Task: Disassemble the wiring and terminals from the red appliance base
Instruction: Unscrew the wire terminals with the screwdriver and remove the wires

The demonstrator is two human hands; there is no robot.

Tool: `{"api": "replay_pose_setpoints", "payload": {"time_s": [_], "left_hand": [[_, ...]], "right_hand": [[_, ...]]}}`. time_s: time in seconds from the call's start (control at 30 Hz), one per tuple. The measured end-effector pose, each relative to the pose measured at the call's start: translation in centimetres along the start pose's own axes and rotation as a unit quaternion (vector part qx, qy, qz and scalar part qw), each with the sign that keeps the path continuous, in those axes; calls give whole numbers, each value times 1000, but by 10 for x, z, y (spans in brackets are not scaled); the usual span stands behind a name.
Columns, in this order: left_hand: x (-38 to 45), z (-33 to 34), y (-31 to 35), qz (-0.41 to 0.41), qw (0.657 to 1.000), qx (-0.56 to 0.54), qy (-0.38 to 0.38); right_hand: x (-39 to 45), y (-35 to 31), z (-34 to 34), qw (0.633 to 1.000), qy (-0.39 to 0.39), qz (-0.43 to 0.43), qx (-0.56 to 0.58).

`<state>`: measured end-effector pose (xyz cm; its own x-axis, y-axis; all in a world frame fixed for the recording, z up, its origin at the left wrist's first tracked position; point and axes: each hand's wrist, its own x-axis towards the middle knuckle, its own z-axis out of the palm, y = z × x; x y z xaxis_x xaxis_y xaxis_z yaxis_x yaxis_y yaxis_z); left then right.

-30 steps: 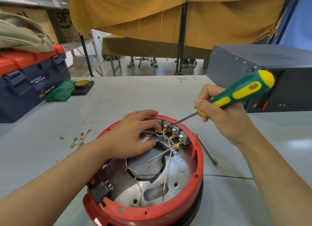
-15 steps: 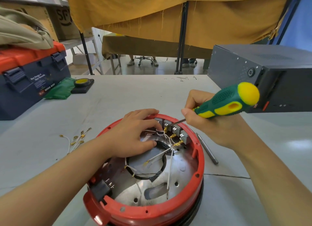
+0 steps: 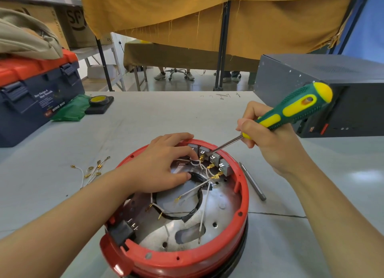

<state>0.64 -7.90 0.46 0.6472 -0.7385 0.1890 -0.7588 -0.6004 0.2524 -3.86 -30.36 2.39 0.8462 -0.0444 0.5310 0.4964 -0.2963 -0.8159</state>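
Head view, the only one. The red appliance base [image 3: 187, 255] sits at lower centre of the frame on the grey table [image 3: 62, 194], open side up. Your left hand [image 3: 160, 171] lies inside it at centre, fingers curled, fingertips pinching a white wire [image 3: 194, 163] by the row of grey terminal blocks [image 3: 214, 158] along the far rim — likely to keep the lead taut and steady the base while you work. Your right hand [image 3: 270, 140], right of centre, grips the green-and-yellow screwdriver [image 3: 291, 113] low on the handle for control; its tip meets the blocks, probably levering or loosening a terminal. Gold connectors [image 3: 216, 176] remain plugged in, so the job looks partway done. Removed leads [image 3: 91, 171] lie at left, well apart from the base — a metal bit [image 3: 252, 181] just beside its right rim.

Hard to tell: exact tip contact, screw or clip. Palm hides the wiring under it.
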Motion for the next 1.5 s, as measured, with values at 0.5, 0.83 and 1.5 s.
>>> {"api": "replay_pose_setpoints", "payload": {"time_s": [0.5, 0.83, 1.5], "left_hand": [[-1, -1, 1, -3, 1000, -9, -2], [0, 1, -2, 5, 1000, -5, 1], [-1, -1, -1, 5, 1000, 2, -7]], "right_hand": [[-4, -8, 1, 998, 7, -37, -46], [-10, -20, 6, 989, -59, -82, -113], [1, 8, -2, 998, 20, 15, 65]]}}
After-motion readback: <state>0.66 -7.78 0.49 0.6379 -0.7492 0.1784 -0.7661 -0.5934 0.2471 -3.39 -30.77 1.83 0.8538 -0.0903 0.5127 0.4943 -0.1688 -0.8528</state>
